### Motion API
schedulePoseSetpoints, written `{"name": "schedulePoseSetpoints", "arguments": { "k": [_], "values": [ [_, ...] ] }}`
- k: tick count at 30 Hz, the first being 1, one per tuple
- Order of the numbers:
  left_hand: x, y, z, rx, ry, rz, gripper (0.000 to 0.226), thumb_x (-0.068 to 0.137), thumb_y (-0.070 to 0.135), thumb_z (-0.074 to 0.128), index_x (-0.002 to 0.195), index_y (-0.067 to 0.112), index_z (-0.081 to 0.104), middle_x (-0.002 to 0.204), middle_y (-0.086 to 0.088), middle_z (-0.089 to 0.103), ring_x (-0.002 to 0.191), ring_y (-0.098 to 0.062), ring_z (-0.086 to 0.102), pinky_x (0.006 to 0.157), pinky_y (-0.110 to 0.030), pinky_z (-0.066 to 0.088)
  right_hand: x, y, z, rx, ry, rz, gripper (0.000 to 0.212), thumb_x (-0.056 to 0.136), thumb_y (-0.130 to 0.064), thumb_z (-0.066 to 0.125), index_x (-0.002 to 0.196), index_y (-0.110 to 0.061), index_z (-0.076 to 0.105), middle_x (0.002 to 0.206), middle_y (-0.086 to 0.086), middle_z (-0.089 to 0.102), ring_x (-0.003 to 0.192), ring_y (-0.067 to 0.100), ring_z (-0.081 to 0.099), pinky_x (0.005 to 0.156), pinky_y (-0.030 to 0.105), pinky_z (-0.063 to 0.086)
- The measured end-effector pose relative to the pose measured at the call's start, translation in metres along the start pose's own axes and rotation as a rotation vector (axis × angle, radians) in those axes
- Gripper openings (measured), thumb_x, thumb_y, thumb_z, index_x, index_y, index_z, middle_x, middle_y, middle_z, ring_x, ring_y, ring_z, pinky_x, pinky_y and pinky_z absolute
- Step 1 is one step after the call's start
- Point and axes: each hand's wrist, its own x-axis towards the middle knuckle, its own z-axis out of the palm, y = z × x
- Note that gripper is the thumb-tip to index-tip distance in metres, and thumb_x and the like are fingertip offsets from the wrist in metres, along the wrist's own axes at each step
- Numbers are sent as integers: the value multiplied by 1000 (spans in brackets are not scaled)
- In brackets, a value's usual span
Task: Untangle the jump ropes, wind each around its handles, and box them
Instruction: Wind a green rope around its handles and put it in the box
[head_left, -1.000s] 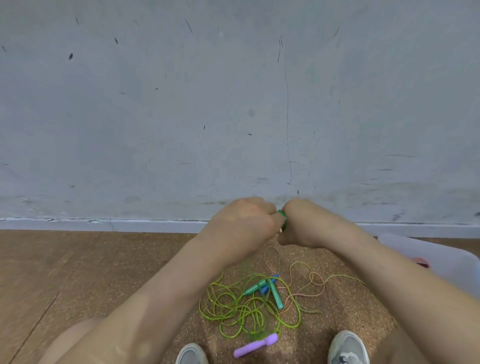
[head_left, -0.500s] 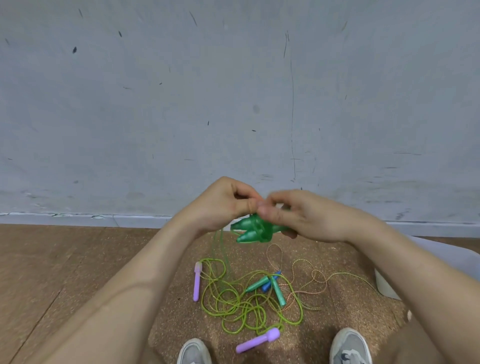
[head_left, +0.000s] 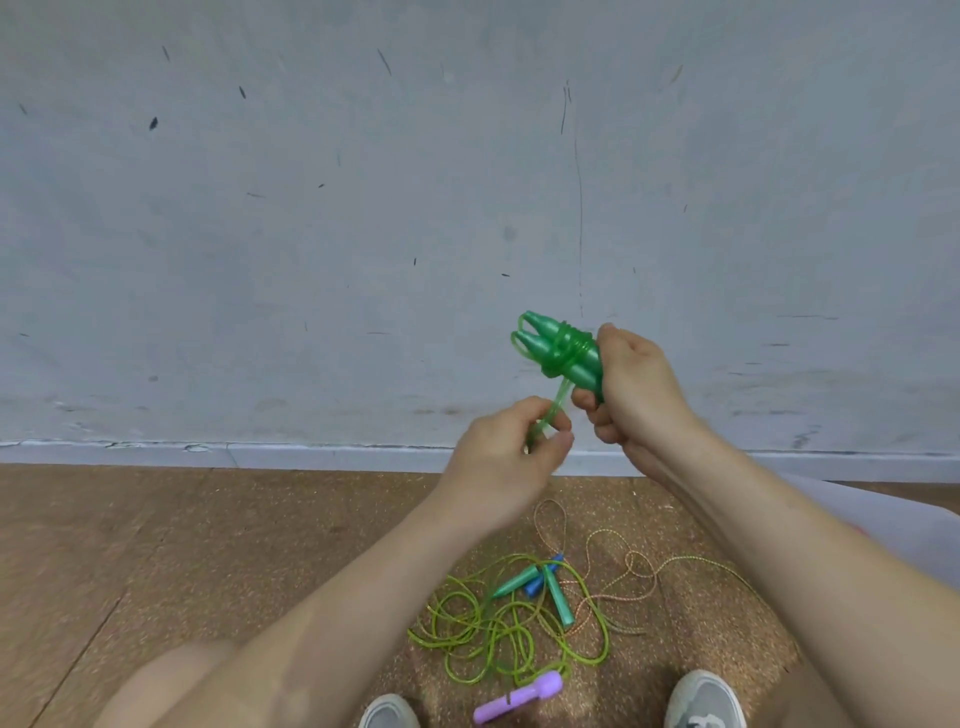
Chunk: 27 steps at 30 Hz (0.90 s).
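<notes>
Rope (head_left: 571, 347) now wraps the green handles (head_left: 541, 336), lifted up in our right grip (head_left: 641, 387); our left grip (head_left: 506, 457) pinches the loose end (head_left: 554, 410). Boxing looks near.

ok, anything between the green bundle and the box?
Nothing visible. The right hand holds the green bundle in the air; the box sits on the floor to the right, partly hidden by that forearm. The left hand pinches the rope's tail.

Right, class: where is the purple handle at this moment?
In the head view, the purple handle lies on the floor at bottom centre, between the left shoe and right shoe, at the near edge of the yellow-green rope tangle.
</notes>
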Motion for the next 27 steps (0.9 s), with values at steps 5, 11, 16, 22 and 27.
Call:
{"name": "schedulePoseSetpoints", "arguments": {
  "k": [5,11,16,22,27],
  "values": [
    [-6,6,-6,829,83,337,13,85,25,61,83,15,54,59,-7,59,51,-30,52,48,-29,25,9,17,6,-419,96,-197,32,100,-28,29,72,-15,37,69,4,46,65,25,49,50,37,44],
    [4,-1,-26,856,103,562,27,63,23,81,84,18,65,47,3,48,33,-24,42,38,-20,23,1,18,2,-943,-114,-258,33,101,-37,34,76,-15,40,75,6,55,73,29,50,61,36,33],
    [9,2,-44,520,1,361,29,86,41,52,83,23,75,73,5,68,69,-17,64,61,-32,50,-2,13,3,-918,-175,-396,45,101,-39,38,62,-16,38,59,1,46,61,23,44,55,35,30],
    [7,-4,-54,-141,-173,38,18,85,11,68,74,25,71,57,18,64,59,7,58,62,-8,41,-9,8,4,-804,-353,-494,45,99,-39,46,61,-15,48,54,-6,42,50,9,37,53,30,30],
    [11,-9,-47,-452,-140,-54,18,84,25,69,69,16,70,59,-1,60,57,-14,50,58,-25,42,-9,1,-2,-387,-447,-249,43,92,-41,58,70,-5,48,48,-5,33,39,7,27,40,21,23]
  ]
}}
